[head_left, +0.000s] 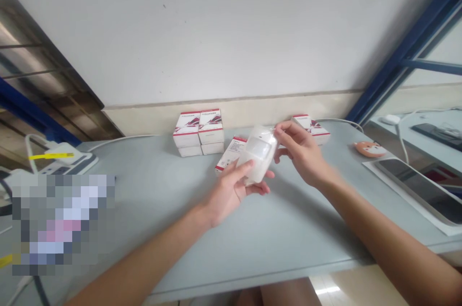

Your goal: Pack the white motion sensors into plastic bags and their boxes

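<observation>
Head view: above the surface (202, 253), the left hand (228, 191) grips a white device (257, 152) in clear wrapping (267, 133), whose upper right corner the right hand (301, 152) pinches. A flat box (229, 153) lies beneath, beside stacked boxes (198, 133).

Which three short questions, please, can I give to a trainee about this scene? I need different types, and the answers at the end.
1. Choose one. What does the left hand hold?
A) a cup
B) a white device
C) a pen
2. True or false: the stacked boxes stand to the left of this device.
3. Fill in: the orange item with an animal face lies to the ____ of the right hand.

Key: 1. B; 2. true; 3. right.
</observation>
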